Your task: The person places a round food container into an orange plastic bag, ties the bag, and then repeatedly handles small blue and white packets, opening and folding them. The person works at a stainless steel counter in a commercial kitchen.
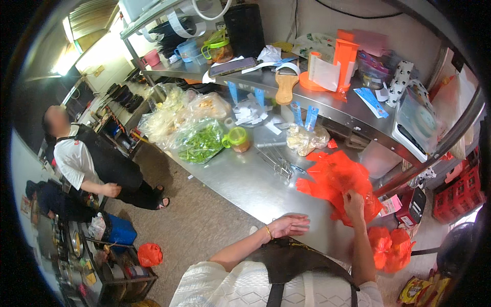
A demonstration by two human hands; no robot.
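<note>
My left hand (pixel 288 226) hovers by the front edge of the stainless steel table (pixel 245 184), palm showing, fingers stretched out and holding nothing. With fingers bent, my right hand (pixel 353 206) grips a red plastic bag (pixel 341 172) spread over the table's right part; the fingertips are partly hidden. Just left of the bag lie metal tongs (pixel 282 169) and a blue-and-white pen-like item (pixel 293 165). Behind it rests a clear bag of pale food (pixel 307 139). A green-lidded jar (pixel 236 139) stands beside a clear bag of chopped green leaves (pixel 201 144).
Above the table runs a metal shelf (pixel 326 101) with a phone (pixel 233 66), a wooden-handled peeler (pixel 287 86) and an orange holder with a label roll (pixel 326 69). Filled red bags (pixel 389 248) hang or stand at lower right. A co-worker (pixel 103 157) stands across the aisle at left; another person bends behind.
</note>
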